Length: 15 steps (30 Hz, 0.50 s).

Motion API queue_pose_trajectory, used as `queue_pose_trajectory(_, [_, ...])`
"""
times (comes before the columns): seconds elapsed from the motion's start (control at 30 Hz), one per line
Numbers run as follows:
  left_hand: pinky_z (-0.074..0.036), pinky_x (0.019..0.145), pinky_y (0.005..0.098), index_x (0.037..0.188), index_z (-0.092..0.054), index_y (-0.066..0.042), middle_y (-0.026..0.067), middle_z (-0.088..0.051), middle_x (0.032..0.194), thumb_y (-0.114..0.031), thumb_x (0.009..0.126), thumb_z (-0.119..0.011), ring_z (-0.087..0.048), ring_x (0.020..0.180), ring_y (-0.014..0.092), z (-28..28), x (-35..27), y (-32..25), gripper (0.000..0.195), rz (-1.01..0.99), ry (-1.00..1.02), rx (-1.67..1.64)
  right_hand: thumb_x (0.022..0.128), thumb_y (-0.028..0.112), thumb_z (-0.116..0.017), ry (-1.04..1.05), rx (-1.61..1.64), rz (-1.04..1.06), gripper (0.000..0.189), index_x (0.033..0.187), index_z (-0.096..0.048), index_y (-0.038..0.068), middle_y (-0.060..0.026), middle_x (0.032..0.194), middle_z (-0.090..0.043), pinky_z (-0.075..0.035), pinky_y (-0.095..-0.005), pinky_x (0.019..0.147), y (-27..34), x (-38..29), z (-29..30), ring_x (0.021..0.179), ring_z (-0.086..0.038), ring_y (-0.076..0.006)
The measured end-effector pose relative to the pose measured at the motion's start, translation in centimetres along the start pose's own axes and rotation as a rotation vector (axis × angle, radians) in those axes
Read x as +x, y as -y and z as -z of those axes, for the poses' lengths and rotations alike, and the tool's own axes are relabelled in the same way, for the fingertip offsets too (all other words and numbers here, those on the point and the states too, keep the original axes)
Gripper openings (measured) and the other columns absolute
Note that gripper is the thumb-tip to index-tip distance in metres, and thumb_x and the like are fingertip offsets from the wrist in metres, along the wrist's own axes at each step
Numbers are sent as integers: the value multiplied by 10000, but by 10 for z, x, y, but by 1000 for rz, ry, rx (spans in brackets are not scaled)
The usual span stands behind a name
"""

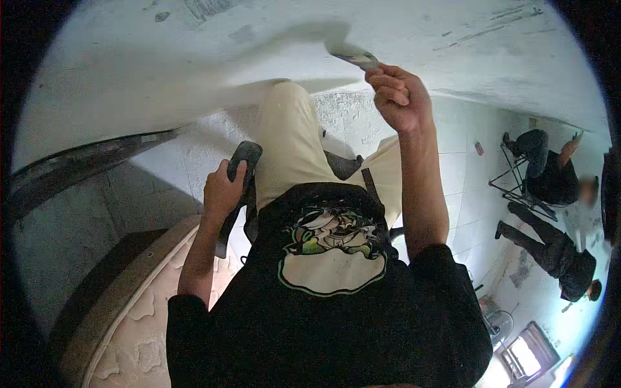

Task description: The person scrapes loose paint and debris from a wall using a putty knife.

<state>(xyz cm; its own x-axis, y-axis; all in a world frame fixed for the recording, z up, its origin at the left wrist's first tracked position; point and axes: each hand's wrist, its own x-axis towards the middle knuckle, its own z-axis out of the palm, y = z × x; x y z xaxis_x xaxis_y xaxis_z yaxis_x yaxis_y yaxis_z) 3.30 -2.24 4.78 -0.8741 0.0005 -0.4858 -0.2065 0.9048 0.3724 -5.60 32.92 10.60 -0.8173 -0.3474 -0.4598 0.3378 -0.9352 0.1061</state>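
My right hand (400,99) is raised and closed around the handle end of a putty knife (356,56). Its thin blade lies at or very near the pale plastered wall (218,53), which bears dark scuffs; whether it touches is hard to tell. Low at the left, my left hand (224,191) grips a dark, rounded, block-like object (246,154) beside my left knee. What that object is, I cannot tell.
At the left stand a mattress (140,310) and a dark strip or ledge (87,160). To the right, one person (553,174) is on a folding frame seat and another person (558,257) stands. A fan (498,326) is at lower right.
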Motion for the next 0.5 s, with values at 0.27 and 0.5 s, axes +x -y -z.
queue_pose_trajectory(0.27, [-465,771,511,981,-566,36,295,-623,867,-500,914,-473,-608,866,451,0,1,-1,548,-18,-11,12,949,32,-270,130,12,-4,89,907,-346,12,-40,688,-387,-264,-167,307,-4,11,13,530,-377,-70])
queue_pose_trajectory(0.5, [-480,763,507,1012,-568,39,292,-625,863,-521,904,-465,-624,853,441,-7,5,7,580,-4,-23,42,987,106,-205,159,11,-1,201,875,-337,4,-69,632,-405,-288,-183,268,-5,11,6,398,-311,-73])
